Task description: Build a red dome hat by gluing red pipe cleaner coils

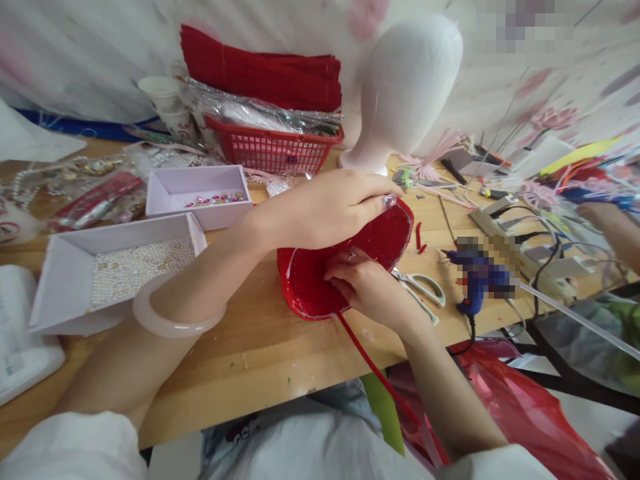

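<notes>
A red cloth piece (pixel 373 240), hollow like a small hat or headdress, lies tilted on the table with its inside towards me. Whitish lines run along its rim. My left hand (pixel 345 203) reaches across its top and grips the far edge, the fingertips partly hidden behind it. Inside the hollow, my right hand (pixel 363 280) is closed, thumb and fingers pinched together against the red cloth; whatever is between them is hidden. From the near rim a narrow red strip (pixel 367 357) trails down over the table's edge.
Scissors (pixel 425 293) and a blue glue gun (pixel 477 273) lie at right, near power strips (pixel 540 260). A white mannequin head (pixel 407 87) and red basket (pixel 280 150) stand behind. Boxes of beads (pixel 65 267) and gems (pixel 195 177) sit left. Another person's arm (pixel 613 230) shows far right.
</notes>
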Available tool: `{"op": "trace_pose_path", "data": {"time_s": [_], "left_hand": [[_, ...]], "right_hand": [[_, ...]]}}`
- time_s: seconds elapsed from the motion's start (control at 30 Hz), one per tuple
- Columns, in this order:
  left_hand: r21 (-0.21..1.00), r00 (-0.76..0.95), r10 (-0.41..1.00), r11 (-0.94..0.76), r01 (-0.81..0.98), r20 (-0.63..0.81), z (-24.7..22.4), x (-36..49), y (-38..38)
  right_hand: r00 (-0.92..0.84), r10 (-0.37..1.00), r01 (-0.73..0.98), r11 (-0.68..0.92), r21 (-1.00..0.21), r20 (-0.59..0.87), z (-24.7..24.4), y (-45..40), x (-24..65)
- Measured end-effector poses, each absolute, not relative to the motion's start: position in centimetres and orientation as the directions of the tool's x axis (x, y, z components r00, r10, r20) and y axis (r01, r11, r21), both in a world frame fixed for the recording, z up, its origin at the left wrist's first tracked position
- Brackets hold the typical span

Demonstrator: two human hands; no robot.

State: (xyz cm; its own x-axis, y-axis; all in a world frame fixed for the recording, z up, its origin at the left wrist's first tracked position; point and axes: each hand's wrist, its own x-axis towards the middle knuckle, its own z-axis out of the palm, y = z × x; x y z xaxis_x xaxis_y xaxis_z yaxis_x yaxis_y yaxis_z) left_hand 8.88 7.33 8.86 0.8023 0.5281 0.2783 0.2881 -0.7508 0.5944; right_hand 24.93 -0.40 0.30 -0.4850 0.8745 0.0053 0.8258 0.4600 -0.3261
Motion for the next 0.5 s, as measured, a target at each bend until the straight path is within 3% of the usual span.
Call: {"op": "trace_pose_path", "data": {"time_s": [0.5], "left_hand": [[0.602, 0.793, 0.527, -0.752, 0.267, 0.307, 8.34, 8.99, 7.78]], "right_hand": [[-0.503, 0.864, 0.819, 0.488, -0.303, 0.032, 0.05, -0.87, 25.54]]}}
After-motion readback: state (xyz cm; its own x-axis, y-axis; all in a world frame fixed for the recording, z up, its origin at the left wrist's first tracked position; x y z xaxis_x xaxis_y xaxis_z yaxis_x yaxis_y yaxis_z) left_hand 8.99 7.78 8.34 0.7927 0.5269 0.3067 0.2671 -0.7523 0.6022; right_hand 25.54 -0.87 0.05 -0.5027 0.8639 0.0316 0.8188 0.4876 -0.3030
